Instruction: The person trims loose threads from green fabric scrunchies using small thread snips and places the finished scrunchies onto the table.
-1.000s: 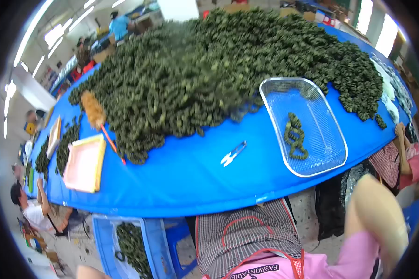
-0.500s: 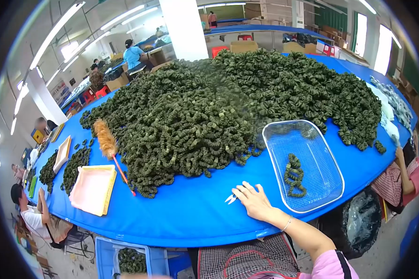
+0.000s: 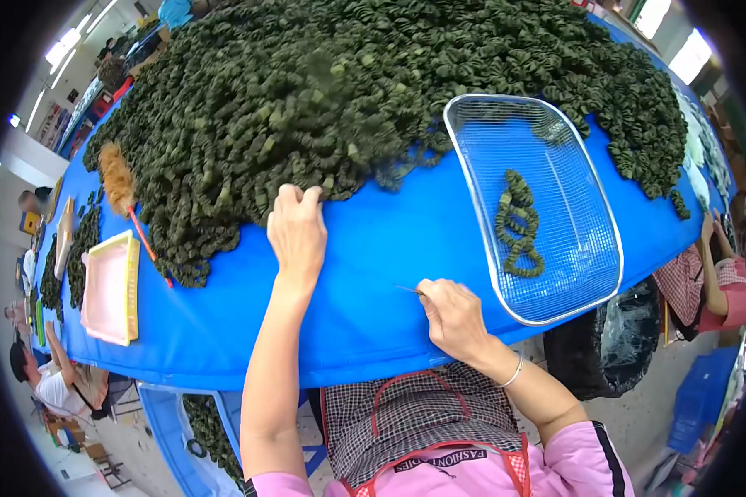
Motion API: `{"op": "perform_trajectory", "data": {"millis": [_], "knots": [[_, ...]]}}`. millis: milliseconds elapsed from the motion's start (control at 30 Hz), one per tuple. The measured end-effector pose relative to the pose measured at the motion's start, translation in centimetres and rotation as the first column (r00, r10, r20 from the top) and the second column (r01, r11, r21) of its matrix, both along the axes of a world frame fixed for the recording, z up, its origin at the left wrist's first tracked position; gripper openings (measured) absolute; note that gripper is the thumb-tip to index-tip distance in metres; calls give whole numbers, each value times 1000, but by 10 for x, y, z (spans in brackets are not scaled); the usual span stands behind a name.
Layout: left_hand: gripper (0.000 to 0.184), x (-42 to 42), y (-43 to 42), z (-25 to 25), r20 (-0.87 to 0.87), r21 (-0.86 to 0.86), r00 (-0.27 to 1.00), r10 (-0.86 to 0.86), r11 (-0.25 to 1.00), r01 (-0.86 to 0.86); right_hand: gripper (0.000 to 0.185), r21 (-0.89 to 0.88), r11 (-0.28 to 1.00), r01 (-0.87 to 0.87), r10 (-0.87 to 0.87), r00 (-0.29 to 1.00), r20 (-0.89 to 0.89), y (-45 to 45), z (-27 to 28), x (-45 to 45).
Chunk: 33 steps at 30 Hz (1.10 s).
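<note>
My left hand reaches to the near edge of a big heap of dark green ruffled coils, which look like strung scrunchies. Its fingers are curled down against the heap, and their tips are hidden. My right hand is closed around small thread snips, with the thin metal tip pointing left above the blue tabletop. Right of it lies a wire mesh basket with a silver rim. Inside the basket rests one dark green coiled strand.
A duster with a red handle lies left of the heap, near a yellow-rimmed tray. Below the table edge are a blue bin of green coils and a black bag-lined bin. Other people sit at the far left and right.
My left hand has come up from below the table edge to the heap. My right hand, spread out before, has closed around the snips. The view has tilted down.
</note>
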State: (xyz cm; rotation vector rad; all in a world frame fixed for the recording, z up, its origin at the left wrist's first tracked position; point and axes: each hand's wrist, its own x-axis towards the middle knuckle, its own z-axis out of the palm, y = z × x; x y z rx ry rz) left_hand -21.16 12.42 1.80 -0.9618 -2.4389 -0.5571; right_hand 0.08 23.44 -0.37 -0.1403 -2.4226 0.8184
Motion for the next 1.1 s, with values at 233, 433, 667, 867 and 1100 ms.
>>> {"op": "perform_trajectory", "data": {"millis": [233,433,667,867,1100], "knots": [[11,58,-24,19,360,583,926,-114,802,-128,18,-613,786,76,2,992,125,-7,17,5],[22,148,-55,-6,595,588,13,-804,424,-689,30,-909,415,40,82,993,81,-26,4,-5],[30,188,-87,-19,582,598,-79,-809,492,-633,24,-977,192,96,410,896,168,-35,20,22],[34,192,-96,-8,700,648,39,-713,610,-455,18,-939,343,-4,389,911,138,-47,12,35],[19,201,-104,-14,625,695,-8,-780,561,-449,19,-980,198,-3,466,880,91,-62,12,47]]}}
